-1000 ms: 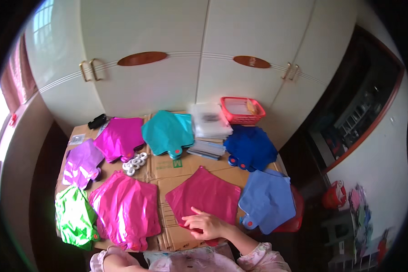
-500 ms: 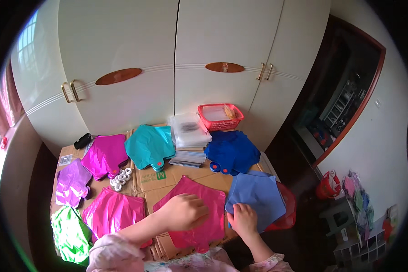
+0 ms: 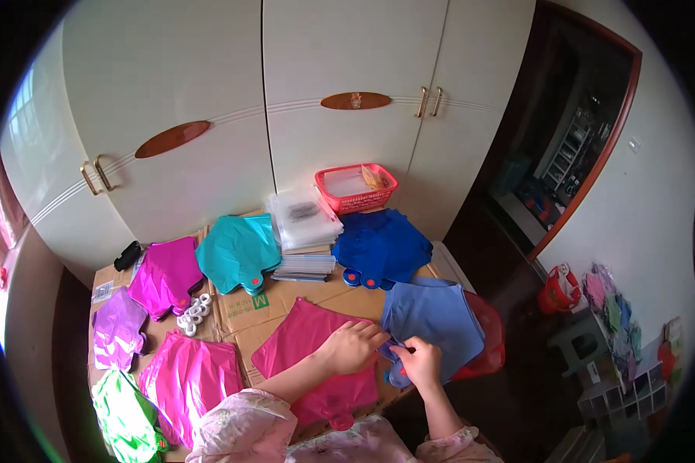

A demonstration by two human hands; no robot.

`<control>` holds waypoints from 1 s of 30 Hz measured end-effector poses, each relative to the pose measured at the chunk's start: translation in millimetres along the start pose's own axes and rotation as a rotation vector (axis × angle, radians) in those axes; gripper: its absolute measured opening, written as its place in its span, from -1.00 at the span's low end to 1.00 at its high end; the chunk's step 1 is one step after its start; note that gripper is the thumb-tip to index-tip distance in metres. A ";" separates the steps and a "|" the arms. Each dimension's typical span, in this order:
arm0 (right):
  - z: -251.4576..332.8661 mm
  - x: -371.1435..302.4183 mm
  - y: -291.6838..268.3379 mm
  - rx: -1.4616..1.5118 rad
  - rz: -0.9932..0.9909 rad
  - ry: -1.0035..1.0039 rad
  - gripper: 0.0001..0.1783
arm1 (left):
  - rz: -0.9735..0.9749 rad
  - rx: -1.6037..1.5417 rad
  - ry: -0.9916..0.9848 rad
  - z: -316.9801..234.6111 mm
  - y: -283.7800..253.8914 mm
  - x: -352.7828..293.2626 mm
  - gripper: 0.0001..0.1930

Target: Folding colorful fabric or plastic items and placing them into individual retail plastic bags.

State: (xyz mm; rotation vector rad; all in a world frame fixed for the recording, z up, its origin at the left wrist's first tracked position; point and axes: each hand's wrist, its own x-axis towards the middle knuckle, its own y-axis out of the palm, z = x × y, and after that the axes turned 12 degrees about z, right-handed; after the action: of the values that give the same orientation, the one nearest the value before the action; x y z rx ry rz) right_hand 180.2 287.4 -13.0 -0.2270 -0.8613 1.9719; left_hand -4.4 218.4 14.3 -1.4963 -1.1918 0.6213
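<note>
Closely, right fingers (image 3: 408, 349) pinching a light-blue sheet (image 3: 440, 315), left fingers (image 3: 372, 335) beside, grip unclear, green print (image 3: 249, 306) on brown cardboard (image 3: 233, 287)

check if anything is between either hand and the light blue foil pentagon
Nothing visible is in the way. The right hand is over the lower left of the light blue foil pentagon; the left hand, reaching across the deep pink foil pentagon, is at its left edge.
</note>
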 end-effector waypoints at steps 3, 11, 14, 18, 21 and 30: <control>-0.3 0.4 -3.5 0.060 0.033 0.045 -0.73 | 0.042 -0.083 -0.017 -3.1 6.4 7.4 -0.64; -23.7 4.9 -11.1 0.457 0.124 0.186 -0.78 | 0.032 0.029 0.084 3.9 16.9 14.6 -0.63; -38.5 8.1 -14.1 0.827 0.140 0.225 -0.84 | 0.117 0.001 0.009 0.2 16.1 18.2 -0.64; -33.4 8.8 -28.5 1.110 0.174 0.376 -0.91 | 0.057 -0.009 0.026 -7.4 9.5 21.9 -0.64; -27.3 10.3 -31.5 1.040 0.158 0.411 -0.92 | -0.018 0.057 0.016 -8.5 4.3 26.5 -0.70; -40.5 14.0 -29.0 1.027 0.212 0.373 -0.92 | -0.147 0.182 0.341 -34.6 4.5 39.9 -0.84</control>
State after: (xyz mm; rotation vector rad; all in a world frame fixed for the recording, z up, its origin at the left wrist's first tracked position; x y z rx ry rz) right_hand 212.1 327.3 -21.3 -0.0689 0.4657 2.2135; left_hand 41.6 240.6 28.5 -1.2873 -0.9443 0.3478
